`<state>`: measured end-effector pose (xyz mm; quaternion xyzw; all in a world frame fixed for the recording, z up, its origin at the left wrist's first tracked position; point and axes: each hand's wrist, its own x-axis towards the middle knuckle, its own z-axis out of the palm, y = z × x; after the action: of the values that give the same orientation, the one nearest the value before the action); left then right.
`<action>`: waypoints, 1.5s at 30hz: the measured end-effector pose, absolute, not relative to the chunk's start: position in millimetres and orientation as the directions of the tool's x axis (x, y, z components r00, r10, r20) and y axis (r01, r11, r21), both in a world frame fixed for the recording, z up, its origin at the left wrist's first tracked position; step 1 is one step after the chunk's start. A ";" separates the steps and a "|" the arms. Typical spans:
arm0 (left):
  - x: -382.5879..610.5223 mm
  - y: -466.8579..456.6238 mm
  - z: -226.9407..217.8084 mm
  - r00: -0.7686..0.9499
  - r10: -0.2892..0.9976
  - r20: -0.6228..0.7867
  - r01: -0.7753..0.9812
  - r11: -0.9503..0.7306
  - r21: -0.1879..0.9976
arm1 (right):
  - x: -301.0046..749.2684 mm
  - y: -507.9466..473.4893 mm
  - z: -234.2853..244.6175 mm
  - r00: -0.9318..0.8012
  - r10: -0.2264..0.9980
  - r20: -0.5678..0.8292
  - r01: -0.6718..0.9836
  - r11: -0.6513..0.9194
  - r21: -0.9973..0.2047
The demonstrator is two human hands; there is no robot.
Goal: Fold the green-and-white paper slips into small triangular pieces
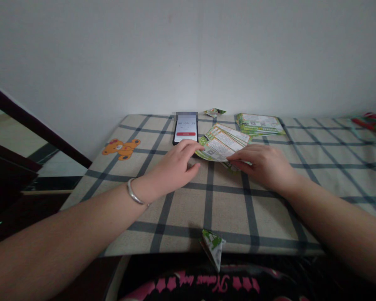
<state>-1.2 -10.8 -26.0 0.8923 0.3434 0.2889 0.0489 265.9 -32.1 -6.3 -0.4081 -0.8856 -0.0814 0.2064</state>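
Observation:
A green and white printed paper sheet (223, 143) lies on the checked tablecloth (188, 205), slightly lifted and curled. My left hand (174, 168), with a silver bangle on the wrist, rests on the cloth and its fingertips touch the sheet's left edge. My right hand (263, 165) pinches the sheet's near right edge, fingers pressed together on the paper.
A phone (186, 128) with a timer screen lies behind the sheet. A stack of similar sheets (259, 123) sits at the back right, a folded paper piece (214, 111) by the wall, another folded piece (213, 247) at the near edge. Red-green cloth (374, 123) lies far right.

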 end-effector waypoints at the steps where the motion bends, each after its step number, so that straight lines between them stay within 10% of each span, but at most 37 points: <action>1: -1.1 -10.9 -25.3 0.602 0.644 0.472 0.593 -0.756 0.277 | 264.5 -31.9 -7.6 -0.599 0.678 0.427 0.736 0.676 -0.039; 24: 1.4 -6.4 -25.7 0.573 0.652 0.496 0.535 -0.757 0.375 | 260.0 -36.2 -4.1 -0.696 0.683 0.219 0.475 0.668 -0.573; 35: 1.3 -0.6 -32.9 0.480 0.783 0.396 0.469 -0.611 0.638 | 253.2 -43.2 -4.2 -0.654 0.727 0.209 0.496 0.621 -0.607; 45: 2.5 -5.6 -29.3 0.496 0.777 0.388 0.392 -0.599 0.699 | 248.5 -34.2 -11.4 -0.537 0.670 0.513 0.500 0.742 -0.446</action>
<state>2.5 -5.6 -29.3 0.8209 0.3560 0.3541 0.2720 248.5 -34.2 -11.4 -0.3369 -0.8679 0.1237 0.3434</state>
